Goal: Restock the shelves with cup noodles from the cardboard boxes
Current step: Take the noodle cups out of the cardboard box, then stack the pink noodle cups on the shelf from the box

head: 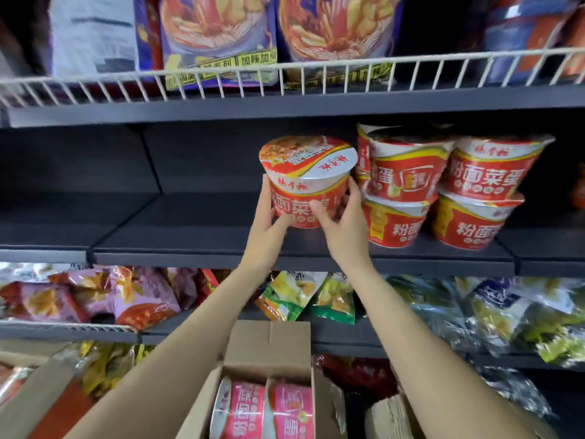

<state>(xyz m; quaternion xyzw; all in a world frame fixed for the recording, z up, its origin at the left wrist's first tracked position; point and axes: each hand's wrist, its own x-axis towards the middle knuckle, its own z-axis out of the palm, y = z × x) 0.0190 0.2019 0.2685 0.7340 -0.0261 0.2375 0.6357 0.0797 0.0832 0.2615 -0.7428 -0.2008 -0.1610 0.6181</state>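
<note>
A red cup-noodle bowl (pixel 308 175) with a white foil lid hangs just over the dark middle shelf (pixel 190 245). My left hand (pixel 269 223) grips its left side and my right hand (pixel 342 220) grips its right side, thumb across the front. Right beside it stand several matching red bowls (pixel 443 188), stacked two high on the same shelf. Below, an open cardboard box (pixel 269 346) holds more bowls (pixel 262 407) lying on their sides.
The upper shelf has a white wire rail (pixel 285 77) and large noodle packs (pixel 218 36). Snack bags (pixel 95 296) fill the lower shelf, with green and blue ones (pixel 506 315) at right. The middle shelf's left part is bare. More cardboard (pixel 389 416) sits at bottom right.
</note>
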